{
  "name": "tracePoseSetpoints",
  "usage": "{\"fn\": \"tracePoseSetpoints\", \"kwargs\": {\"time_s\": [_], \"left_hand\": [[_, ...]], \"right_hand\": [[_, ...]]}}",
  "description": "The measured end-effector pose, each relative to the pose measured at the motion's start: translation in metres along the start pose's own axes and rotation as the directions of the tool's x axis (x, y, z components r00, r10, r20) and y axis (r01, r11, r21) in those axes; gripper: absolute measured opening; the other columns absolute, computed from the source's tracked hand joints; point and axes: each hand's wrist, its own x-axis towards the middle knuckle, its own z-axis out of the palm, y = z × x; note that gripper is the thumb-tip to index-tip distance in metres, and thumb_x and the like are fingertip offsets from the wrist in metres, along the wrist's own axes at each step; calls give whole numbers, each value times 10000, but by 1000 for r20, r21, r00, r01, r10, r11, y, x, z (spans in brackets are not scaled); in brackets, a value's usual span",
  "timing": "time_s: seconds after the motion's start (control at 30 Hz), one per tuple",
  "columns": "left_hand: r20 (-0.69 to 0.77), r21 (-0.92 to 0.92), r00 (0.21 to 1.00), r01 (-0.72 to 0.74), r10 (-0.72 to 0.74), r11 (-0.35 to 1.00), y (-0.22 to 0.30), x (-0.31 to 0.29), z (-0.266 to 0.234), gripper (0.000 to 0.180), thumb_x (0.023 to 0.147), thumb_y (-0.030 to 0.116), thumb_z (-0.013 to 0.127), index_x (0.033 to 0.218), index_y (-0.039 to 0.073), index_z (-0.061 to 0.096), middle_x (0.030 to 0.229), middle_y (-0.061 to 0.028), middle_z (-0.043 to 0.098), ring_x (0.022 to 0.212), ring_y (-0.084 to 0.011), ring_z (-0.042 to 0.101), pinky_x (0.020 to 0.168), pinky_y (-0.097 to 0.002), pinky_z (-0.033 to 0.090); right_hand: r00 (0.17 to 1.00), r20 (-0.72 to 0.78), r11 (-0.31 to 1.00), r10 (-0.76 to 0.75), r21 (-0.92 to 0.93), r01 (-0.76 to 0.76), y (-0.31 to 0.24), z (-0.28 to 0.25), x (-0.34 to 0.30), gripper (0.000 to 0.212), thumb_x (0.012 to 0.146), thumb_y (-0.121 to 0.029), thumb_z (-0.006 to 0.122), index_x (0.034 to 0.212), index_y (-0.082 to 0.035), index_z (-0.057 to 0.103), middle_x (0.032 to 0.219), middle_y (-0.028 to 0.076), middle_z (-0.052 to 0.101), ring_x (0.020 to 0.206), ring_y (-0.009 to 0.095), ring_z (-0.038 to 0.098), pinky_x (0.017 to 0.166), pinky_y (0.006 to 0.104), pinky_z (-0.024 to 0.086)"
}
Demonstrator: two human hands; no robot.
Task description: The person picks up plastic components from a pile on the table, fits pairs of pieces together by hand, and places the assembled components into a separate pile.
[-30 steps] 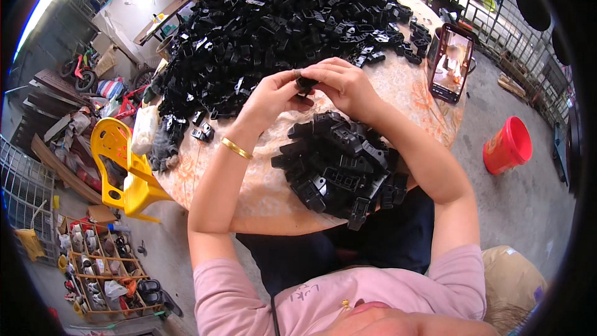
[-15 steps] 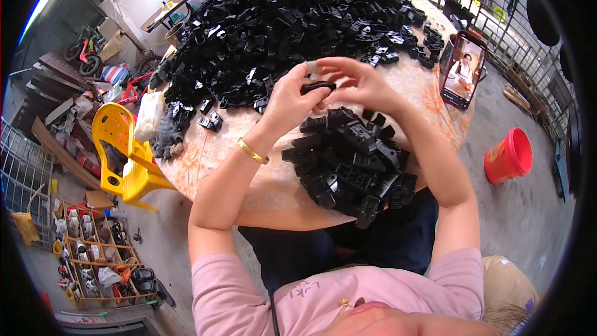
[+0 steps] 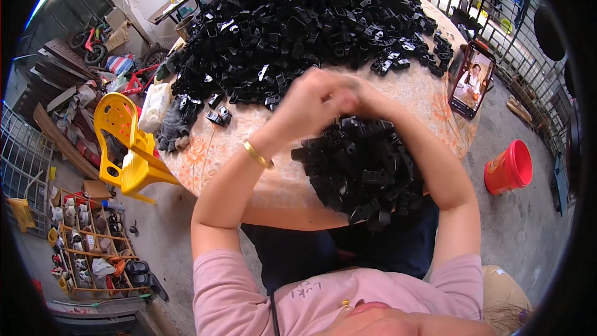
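Hands, my left hand (image 3: 311, 96) and right hand (image 3: 367, 96), are now pressing together, blurred, hiding the black clip I was pinching, hovering above the small clip pile (image 3: 364, 168) on the worktop (image 3: 249, 143).

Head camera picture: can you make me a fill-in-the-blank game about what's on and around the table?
1. The chair left of the table is coloured ____.
2. The bucket on the floor to the right is coloured ____.
3. The bracelet sits on the person's ____ wrist.
4. The big pile of plastic parts on the table is coloured ____.

Missing words: yellow; red; left; black
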Motion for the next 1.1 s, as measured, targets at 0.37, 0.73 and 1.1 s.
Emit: {"fn": "tracePoseSetpoints", "kwargs": {"time_s": [0.37,0.73,1.1], "left_hand": [[-426,541,872,458,-239,706,-113,45,-16,240,744,259,671,804,26,663,837,-158,608,845,-298,569,753,-379,451],[-260,266,956,206,-136,942,-56,25,3,382,684,81,713,1003,7,516,828,-139,616,738,-232,613,657,-300,478],[-24,-818,891,243,-454,522,-44,1,15,267,844,-7,560,1105,41,526,1052,-54,555,907,-159,590,849,-356,526]], "right_hand": [[951,-305,998,47,-16,-54,-17,-3,-4,300,721,-72,610,1016,-17,611,956,153,631,860,294,614,756,338,492],[836,-542,949,88,302,95,-28,-19,-5,330,780,-15,634,1105,-53,590,979,87,645,826,126,597,700,243,472],[878,-476,972,50,224,66,-43,-13,-7,386,746,-41,641,1125,-64,568,963,121,638,884,242,619,745,309,485]]}}
